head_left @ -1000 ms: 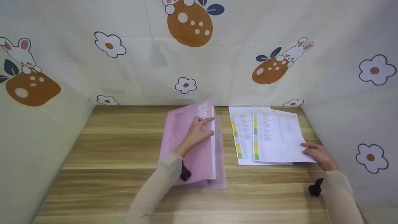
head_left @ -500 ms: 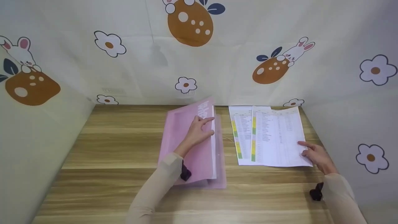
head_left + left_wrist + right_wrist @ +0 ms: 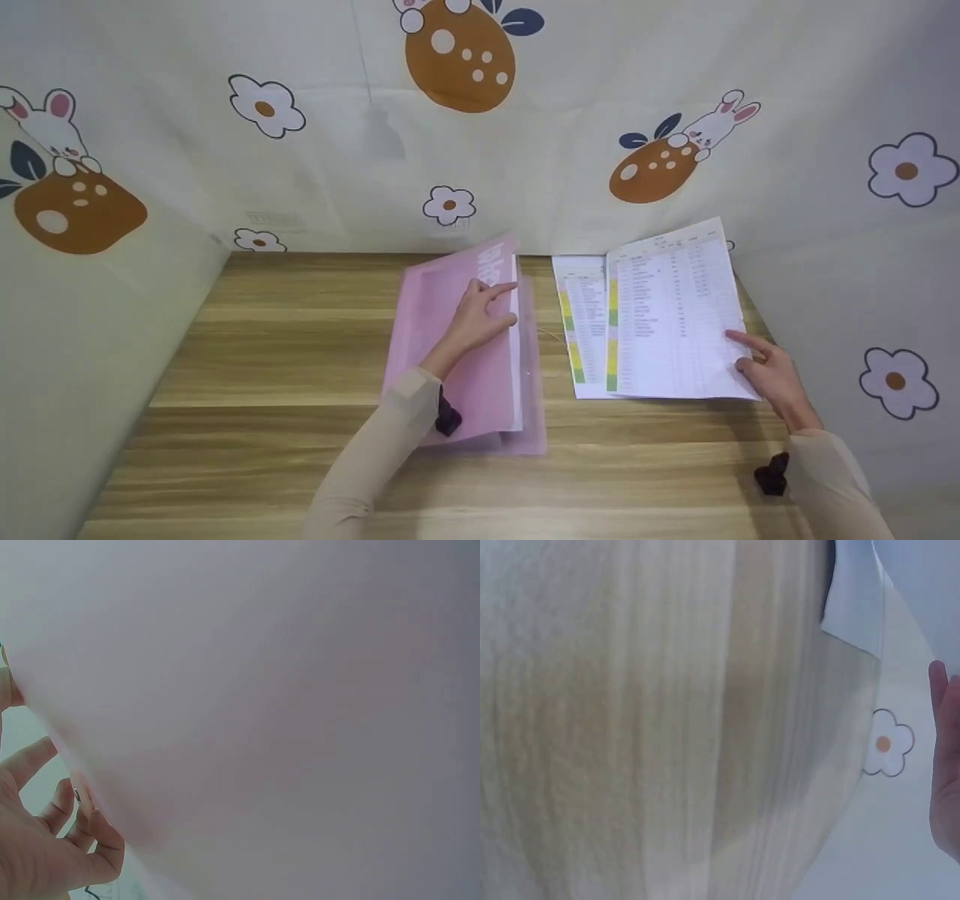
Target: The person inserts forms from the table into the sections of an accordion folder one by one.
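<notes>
My left hand lies over the pink plastic folder and holds its raised cover by the right-hand edge. White paper shows along the folder's opening. In the left wrist view the left hand has its fingers at the cover, which fills most of the picture. My right hand pinches the right edge of a printed sheet, its top tilted up off the table. Another printed sheet lies partly beneath it. Only part of the right hand enters the right wrist view.
The wood-grain table carries the folder and papers. A patterned cloth with rabbits and flowers hangs at the back and both sides, close to the sheets' far edge. A dark wrist camera sits on the right wrist.
The top printed sheet shifted slightly left, then its far end rose from the table. My right hand turned a little with it. The left hand and folder stayed still.
</notes>
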`<move>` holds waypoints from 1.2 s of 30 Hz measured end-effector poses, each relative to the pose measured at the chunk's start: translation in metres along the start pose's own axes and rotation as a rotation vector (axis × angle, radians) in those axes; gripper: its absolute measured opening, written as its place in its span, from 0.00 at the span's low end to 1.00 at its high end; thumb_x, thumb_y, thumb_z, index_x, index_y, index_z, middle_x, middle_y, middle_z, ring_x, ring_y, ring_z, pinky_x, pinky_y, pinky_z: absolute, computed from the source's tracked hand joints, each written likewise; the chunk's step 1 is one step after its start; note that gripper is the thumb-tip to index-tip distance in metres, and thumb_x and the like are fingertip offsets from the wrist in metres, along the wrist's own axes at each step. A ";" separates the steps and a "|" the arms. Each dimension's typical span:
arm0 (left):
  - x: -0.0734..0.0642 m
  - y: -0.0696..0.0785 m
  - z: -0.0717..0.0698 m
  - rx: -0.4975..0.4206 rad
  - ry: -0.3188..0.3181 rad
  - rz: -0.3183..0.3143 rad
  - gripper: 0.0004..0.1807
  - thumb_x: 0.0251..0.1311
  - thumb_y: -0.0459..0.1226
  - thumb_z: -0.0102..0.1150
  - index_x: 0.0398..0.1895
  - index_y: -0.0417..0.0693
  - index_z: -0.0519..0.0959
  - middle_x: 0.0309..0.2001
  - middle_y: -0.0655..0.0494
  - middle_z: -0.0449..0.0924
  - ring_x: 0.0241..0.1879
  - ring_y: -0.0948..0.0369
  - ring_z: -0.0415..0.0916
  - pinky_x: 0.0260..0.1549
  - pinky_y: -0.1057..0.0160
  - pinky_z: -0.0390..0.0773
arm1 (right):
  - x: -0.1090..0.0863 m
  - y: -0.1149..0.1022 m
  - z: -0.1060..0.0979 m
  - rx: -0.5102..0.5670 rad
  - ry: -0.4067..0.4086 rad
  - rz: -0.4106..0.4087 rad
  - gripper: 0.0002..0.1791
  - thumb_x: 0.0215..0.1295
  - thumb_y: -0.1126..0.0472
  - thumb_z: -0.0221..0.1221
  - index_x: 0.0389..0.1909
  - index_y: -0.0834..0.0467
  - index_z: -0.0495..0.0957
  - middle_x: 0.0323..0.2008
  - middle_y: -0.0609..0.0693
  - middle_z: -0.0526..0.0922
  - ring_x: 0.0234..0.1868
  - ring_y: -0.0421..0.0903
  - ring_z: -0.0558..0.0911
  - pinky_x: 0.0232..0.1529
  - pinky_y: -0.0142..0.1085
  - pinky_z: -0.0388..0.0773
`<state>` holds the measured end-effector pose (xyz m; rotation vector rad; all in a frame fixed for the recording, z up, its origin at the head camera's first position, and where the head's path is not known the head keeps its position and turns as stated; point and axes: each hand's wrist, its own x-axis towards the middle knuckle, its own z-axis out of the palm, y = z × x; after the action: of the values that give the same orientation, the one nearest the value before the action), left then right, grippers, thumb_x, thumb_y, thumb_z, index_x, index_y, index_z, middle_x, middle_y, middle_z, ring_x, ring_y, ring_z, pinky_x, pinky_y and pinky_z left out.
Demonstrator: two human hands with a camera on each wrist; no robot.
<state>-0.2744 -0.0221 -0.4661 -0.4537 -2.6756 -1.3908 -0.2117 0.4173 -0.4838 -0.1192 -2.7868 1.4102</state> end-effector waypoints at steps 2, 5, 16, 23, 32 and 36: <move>0.000 0.000 0.000 -0.002 0.003 0.005 0.29 0.40 0.37 0.57 0.53 0.51 0.74 0.33 0.53 0.58 0.32 0.58 0.57 0.31 0.63 0.61 | -0.001 -0.003 -0.001 -0.017 0.022 -0.023 0.26 0.55 0.71 0.48 0.58 0.65 0.64 0.60 0.64 0.58 0.46 0.53 0.62 0.25 0.29 0.65; -0.001 0.000 0.000 0.004 0.006 0.014 0.28 0.41 0.37 0.57 0.53 0.51 0.74 0.33 0.53 0.58 0.32 0.58 0.58 0.32 0.63 0.61 | -0.002 -0.006 -0.001 -0.030 0.041 -0.043 0.25 0.55 0.70 0.49 0.57 0.64 0.66 0.58 0.63 0.61 0.40 0.51 0.65 0.22 0.30 0.64; 0.001 -0.001 0.000 0.012 0.001 0.020 0.28 0.41 0.37 0.57 0.53 0.51 0.74 0.33 0.53 0.57 0.31 0.59 0.57 0.30 0.64 0.60 | -0.010 -0.008 0.027 0.082 0.043 -0.063 0.25 0.55 0.71 0.51 0.57 0.64 0.67 0.58 0.61 0.63 0.40 0.39 0.67 0.30 0.25 0.66; 0.001 -0.002 0.001 0.012 0.015 0.027 0.29 0.40 0.36 0.58 0.53 0.51 0.74 0.32 0.54 0.57 0.30 0.59 0.57 0.30 0.64 0.60 | -0.017 -0.017 0.049 0.162 0.079 0.005 0.25 0.55 0.70 0.51 0.57 0.64 0.66 0.59 0.58 0.63 0.40 0.35 0.67 0.32 0.23 0.66; 0.000 -0.001 0.001 -0.001 0.009 0.022 0.29 0.40 0.36 0.58 0.53 0.51 0.74 0.32 0.54 0.56 0.31 0.59 0.56 0.30 0.64 0.60 | -0.028 -0.033 0.077 0.267 0.200 0.033 0.25 0.53 0.74 0.50 0.55 0.65 0.68 0.58 0.56 0.65 0.36 0.35 0.72 0.28 0.24 0.67; -0.001 -0.001 0.001 -0.006 0.002 0.009 0.29 0.40 0.37 0.57 0.54 0.52 0.73 0.33 0.53 0.57 0.32 0.59 0.57 0.31 0.64 0.60 | -0.032 -0.037 0.088 0.323 0.242 0.052 0.25 0.52 0.76 0.50 0.55 0.64 0.69 0.57 0.54 0.66 0.32 0.36 0.72 0.23 0.24 0.66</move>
<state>-0.2742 -0.0222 -0.4677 -0.4639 -2.6648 -1.3962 -0.1868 0.3224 -0.5056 -0.3335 -2.3487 1.7067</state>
